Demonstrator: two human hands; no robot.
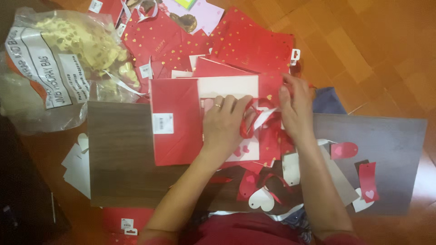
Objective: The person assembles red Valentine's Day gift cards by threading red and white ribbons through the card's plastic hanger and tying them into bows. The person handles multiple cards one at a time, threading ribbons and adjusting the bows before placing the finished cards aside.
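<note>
A red paper gift bag (175,120) lies flat on a dark wooden board (118,154), with a white label on its side. My left hand (223,121), a ring on one finger, presses down on the bag's open end and touches a red ribbon handle (249,119). My right hand (296,109) pinches the bag's red top edge near a gold heart print. White inner flaps of the bag show between the hands.
More red bags with gold hearts (254,43) are piled beyond. A clear plastic sack of gold-printed items (63,59) sits at the left. Heart-shaped tags (262,199), red tags (368,181) and white cards (78,165) lie around the board on the wooden floor.
</note>
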